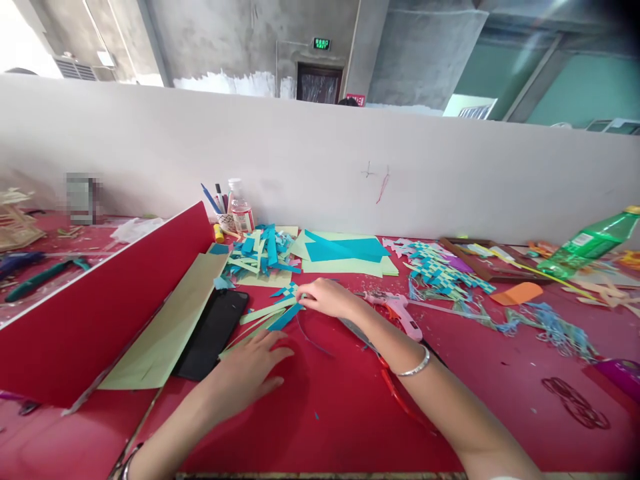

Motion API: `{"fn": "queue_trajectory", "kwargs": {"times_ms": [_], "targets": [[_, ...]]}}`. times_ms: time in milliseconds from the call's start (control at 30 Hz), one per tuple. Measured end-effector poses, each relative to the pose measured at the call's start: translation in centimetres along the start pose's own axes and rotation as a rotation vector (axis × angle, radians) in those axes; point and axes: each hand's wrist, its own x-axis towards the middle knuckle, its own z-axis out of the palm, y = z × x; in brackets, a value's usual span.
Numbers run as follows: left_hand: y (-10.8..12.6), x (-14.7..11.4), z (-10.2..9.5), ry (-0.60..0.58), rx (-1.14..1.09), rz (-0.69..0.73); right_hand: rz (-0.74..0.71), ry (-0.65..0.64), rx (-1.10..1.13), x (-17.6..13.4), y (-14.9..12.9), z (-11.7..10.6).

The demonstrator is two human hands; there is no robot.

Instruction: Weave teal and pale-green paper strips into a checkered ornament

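My right hand (pixel 325 298) pinches the edge of a small woven piece of blue and pale-green paper strips (pixel 286 291). Loose strip ends (pixel 267 312) fan out from it toward the lower left. My left hand (pixel 250 370) is beside the lower ends of these strips, fingers apart, with nothing visible in it. Under my right forearm lie scissors with red handles (pixel 395 393), partly hidden. A pink glue gun (pixel 397 310) rests just right of my right wrist. Left of the strips is a black phone (pixel 213 333).
A red divider board (pixel 110 307) stands at the left. Cut strips (pixel 263 250) are heaped behind the weaving, near blue and green sheets (pixel 345 250). Woven pieces (pixel 440 267), a tilted green bottle (pixel 590 243) and red cord (pixel 575 403) are on the right.
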Motion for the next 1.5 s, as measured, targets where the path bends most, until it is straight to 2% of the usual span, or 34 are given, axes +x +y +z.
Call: {"fn": "queue_trajectory", "kwargs": {"times_ms": [100,167,333,533,633,733,800,867,933,1067,1167,1267,1333,1400,1500], "targets": [[-0.5,1.0,0.0,0.084,0.073,-0.006,-0.061,-0.026,0.025,0.5,0.4,0.2],[-0.9,1.8,0.1,0.090,0.131,-0.022,-0.082,-0.014,0.022,0.7,0.8,0.4],[-2.1,3.7,0.3,-0.002,0.235,-0.073,-0.031,0.083,-0.055,0.7,1.9,1.4],[-3.0,4.8,-1.1,0.077,0.277,-0.074,0.004,0.229,-0.066,0.7,2.4,1.2],[-3.0,5.1,-1.6,0.189,0.086,-0.063,0.016,0.317,-0.023,0.1,2.1,0.0],[-2.2,5.5,-1.6,0.354,-0.307,-0.050,0.016,0.383,0.038,-1.0,1.5,-1.0],[-1.4,5.9,-1.5,0.387,-0.609,0.008,0.008,0.417,0.165,-1.8,0.8,-1.3],[-0.4,6.3,-1.3,0.376,-0.845,0.053,-0.008,0.429,0.366,-2.6,-0.2,-1.3],[0.6,6.8,-1.1,0.367,-0.988,0.053,-0.030,0.450,0.545,-3.3,-1.0,-1.1],[2.4,7.5,-0.7,0.270,-1.155,0.029,0.005,0.493,0.682,-4.4,-1.9,-0.6],[3.2,7.6,-0.1,0.169,-1.320,-0.014,0.066,0.550,0.564,-5.1,-1.8,-0.3],[3.6,7.6,0.9,0.018,-1.589,-0.045,0.115,0.626,0.198,-5.7,-1.3,0.4],[3.9,7.6,1.5,-0.066,-1.690,-0.047,0.147,0.617,0.033,-6.0,-1.0,0.9],[4.0,7.5,2.0,-0.069,-1.658,-0.054,0.163,0.624,0.013,-6.2,-0.7,1.3],[3.8,7.2,2.0,-0.044,-1.491,-0.074,0.160,0.661,0.155,-6.5,-0.3,1.3]]}}
